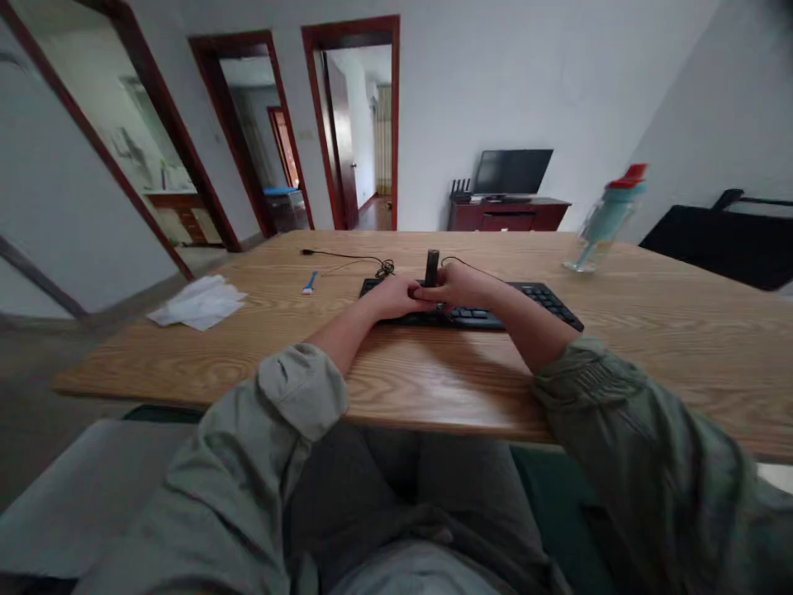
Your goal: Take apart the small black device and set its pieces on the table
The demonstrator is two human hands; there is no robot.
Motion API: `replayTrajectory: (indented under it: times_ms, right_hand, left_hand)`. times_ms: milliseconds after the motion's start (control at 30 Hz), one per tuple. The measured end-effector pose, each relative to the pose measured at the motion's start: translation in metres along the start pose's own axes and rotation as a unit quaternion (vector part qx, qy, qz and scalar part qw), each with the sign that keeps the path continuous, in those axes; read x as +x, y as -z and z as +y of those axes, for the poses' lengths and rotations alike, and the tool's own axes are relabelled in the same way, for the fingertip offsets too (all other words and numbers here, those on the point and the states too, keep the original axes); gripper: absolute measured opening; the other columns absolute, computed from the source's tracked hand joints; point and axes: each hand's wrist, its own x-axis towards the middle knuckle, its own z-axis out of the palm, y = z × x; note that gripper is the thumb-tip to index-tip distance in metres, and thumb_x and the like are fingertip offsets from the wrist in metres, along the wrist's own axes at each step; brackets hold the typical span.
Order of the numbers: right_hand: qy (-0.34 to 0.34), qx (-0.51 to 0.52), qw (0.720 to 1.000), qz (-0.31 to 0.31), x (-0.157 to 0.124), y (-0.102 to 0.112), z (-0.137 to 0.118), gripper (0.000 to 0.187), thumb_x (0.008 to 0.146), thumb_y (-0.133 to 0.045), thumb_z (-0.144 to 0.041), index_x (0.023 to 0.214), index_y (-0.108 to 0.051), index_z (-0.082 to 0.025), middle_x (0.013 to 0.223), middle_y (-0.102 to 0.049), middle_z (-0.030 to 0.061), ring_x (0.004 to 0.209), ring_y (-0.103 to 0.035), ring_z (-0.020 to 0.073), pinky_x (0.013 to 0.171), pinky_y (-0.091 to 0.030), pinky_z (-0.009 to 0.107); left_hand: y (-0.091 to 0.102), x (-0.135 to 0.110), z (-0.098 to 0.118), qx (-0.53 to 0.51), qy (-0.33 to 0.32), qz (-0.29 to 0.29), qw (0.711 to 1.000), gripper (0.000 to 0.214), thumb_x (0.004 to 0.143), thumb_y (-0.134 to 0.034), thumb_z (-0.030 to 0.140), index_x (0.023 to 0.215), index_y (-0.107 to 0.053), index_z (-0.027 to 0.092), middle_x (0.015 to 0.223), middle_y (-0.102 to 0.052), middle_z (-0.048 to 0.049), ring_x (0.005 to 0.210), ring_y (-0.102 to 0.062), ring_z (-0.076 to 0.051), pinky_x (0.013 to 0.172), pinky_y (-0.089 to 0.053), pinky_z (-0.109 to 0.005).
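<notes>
Over the keyboard (pixel 545 302), both hands (pixel 427 293) meet, pinching a black upright object (pixel 432 266).

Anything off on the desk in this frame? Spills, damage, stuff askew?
No spill or damage shows. The water bottle looks tilted, probably from the wide lens. The keyboard cable lies loosely bunched behind it. Both hands, left hand and right hand, meet over the keyboard by a small dark upright object.
</notes>
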Motion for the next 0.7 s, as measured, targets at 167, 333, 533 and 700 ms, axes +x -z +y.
replayTrajectory:
  times_ms: [167, 333, 533, 700]
  right_hand:
    - [0.019, 0.008, 1.000, -0.015, -0.005, 0.008, 0.001, 0.051, 0.078, -0.068, -0.062, 0.095, -0.078, -0.015, 0.072, -0.069, 0.0057, 0.066, -0.057, 0.0172, 0.060, -0.040, 0.028]
    - [0.037, -0.023, 0.998, -0.036, -0.014, 0.017, 0.021, 0.044, 0.082, -0.067, -0.053, 0.105, -0.080, -0.018, 0.077, -0.070, 0.0031, 0.066, -0.054, 0.0150, 0.061, -0.038, 0.027]
    - [0.052, -0.067, 0.995, -0.061, -0.023, 0.002, 0.028, 0.034, 0.090, -0.060, -0.038, 0.107, -0.080, -0.017, 0.083, -0.074, 0.0057, 0.066, -0.055, 0.0144, 0.064, -0.039, 0.026]
    - [0.074, -0.057, 0.995, -0.046, -0.022, -0.007, 0.022, 0.032, 0.092, -0.056, -0.031, 0.106, -0.080, -0.016, 0.087, -0.076, 0.0063, 0.068, -0.059, 0.0152, 0.067, -0.042, 0.026]
  left_hand:
    - [-0.003, -0.004, -0.003, 0.000, -0.003, 0.026, 1.000, 0.036, 0.081, -0.066, 0.048, 0.090, -0.077, 0.014, 0.079, -0.071, -0.0011, 0.075, -0.060, -0.017, 0.069, -0.039, -0.027]
    - [-0.001, -0.012, -0.004, 0.015, 0.025, 0.040, 0.999, 0.041, 0.082, -0.064, 0.054, 0.080, -0.074, 0.014, 0.069, -0.064, 0.0007, 0.065, -0.052, -0.014, 0.062, -0.033, -0.027]
    - [0.005, -0.015, -0.003, 0.016, 0.031, 0.063, 0.997, 0.033, 0.081, -0.068, 0.048, 0.083, -0.072, 0.015, 0.076, -0.068, -0.0003, 0.069, -0.055, -0.014, 0.066, -0.037, -0.027]
    - [0.005, -0.014, 0.001, 0.046, 0.029, 0.057, 0.997, 0.033, 0.081, -0.067, 0.048, 0.082, -0.073, 0.015, 0.075, -0.068, -0.0011, 0.069, -0.056, -0.015, 0.065, -0.035, -0.027]
